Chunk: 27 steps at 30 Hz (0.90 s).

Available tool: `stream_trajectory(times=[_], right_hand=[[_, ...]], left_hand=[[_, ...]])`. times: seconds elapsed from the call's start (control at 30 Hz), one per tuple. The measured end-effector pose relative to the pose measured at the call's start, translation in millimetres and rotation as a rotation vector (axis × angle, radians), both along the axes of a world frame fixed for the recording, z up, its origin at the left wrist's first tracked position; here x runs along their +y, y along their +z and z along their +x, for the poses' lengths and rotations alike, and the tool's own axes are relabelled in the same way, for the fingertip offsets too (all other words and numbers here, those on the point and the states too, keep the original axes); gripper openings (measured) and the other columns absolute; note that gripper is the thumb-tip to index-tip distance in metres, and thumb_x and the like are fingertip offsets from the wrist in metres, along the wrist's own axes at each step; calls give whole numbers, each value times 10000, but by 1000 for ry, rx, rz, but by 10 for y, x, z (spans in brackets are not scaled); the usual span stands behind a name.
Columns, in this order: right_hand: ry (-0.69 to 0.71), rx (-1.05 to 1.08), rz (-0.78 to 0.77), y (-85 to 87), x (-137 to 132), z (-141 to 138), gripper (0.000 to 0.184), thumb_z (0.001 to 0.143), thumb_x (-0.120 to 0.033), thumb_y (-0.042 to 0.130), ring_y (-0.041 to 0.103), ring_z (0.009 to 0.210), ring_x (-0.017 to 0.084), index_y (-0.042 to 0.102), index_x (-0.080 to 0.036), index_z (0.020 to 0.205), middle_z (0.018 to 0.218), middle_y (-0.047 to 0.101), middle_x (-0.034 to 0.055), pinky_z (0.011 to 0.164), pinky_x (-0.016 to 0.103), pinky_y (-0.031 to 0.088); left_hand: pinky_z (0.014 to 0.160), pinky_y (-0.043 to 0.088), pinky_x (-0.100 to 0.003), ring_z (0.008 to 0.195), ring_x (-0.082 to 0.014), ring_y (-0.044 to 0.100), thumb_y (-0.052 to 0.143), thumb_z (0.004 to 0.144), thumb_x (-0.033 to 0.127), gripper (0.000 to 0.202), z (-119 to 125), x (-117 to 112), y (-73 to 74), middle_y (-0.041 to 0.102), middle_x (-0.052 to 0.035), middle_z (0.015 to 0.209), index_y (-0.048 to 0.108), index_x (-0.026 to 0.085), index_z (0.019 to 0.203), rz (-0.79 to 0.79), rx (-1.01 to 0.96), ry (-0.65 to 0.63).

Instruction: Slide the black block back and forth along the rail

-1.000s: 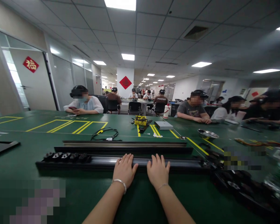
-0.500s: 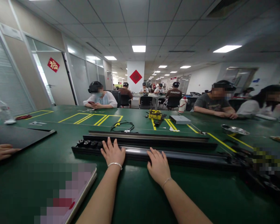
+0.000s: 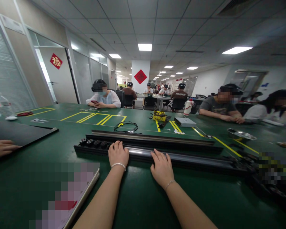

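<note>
A long black rail [image 3: 193, 161] with a shiny upper face lies across the green table in front of me. Near the rail's left part, my left hand [image 3: 118, 156] has its fingers drawn together and bent over the edge. My right hand [image 3: 162, 169] rests further right on the same rail, fingers stretched out and slightly apart. Several small black blocks [image 3: 95, 143] sit in a row in the channel at the left end. Just behind lies a second dark rail [image 3: 166, 140], touched by neither hand. The undersides of my fingers are hidden.
A notebook [image 3: 95, 176] lies at the front left. Another person's hand [image 3: 3, 148] rests on a black panel [image 3: 35, 135]. Behind the rails are a black cable [image 3: 126, 126], a yellow item [image 3: 159, 115] and a grey box [image 3: 184, 122]. Dark parts [image 3: 250, 165] crowd the right; a metal bowl [image 3: 241, 135] stands beyond.
My left hand has shifted slightly right, and its spread fingers have come together and curled over the rail. The right hand stays almost where it was. The view has tilted slightly.
</note>
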State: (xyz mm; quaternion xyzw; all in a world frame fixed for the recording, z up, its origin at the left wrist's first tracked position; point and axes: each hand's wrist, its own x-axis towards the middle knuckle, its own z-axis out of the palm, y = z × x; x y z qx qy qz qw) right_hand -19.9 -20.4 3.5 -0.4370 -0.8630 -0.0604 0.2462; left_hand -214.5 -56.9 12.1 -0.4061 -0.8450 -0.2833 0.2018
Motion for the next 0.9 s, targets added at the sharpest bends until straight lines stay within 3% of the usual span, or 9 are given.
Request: stream_trajectory(times=[0.13,0.3,0.4,0.63,0.9], right_hand=[[5,4,-3,-17,7,-3,483,735,-178,415,338,1204,182,465,-225,1213,1326,417,29,1042,402,56],[21,10,-15,-18,7,2,474,740,-177,414,322,1220,179,469,-224,1208,1317,428,27,1046,396,53],[23,19,-26,-6,-5,5,478,737,-181,419,339,1205,177,467,-229,1211,1315,429,22,1046,389,65],[12,0,-52,22,-28,3,482,732,-190,433,330,1206,185,466,-224,1212,1329,411,29,1047,387,72],[16,0,-61,21,-36,2,493,732,-192,431,315,1215,180,453,-224,1223,1338,398,22,1050,389,69]], left_hand=[[955,329,-367,1084,-229,436,342,785,257,429,6,24,-24,504,-62,1246,507,172,1171,16,9,-26],[1002,273,-415,1157,-252,405,344,768,224,553,20,53,-78,431,-154,1299,309,67,1297,45,-33,41],[1028,225,-443,1123,-247,450,336,765,218,519,17,46,-77,503,-140,1226,357,95,1268,35,-60,43],[1009,247,-433,1001,-213,538,352,748,235,420,-7,-9,7,565,-50,1180,485,215,1146,-21,-117,2],[990,256,-389,914,-207,574,419,709,319,474,-47,-24,71,658,-46,989,456,217,1170,-54,-177,17]])
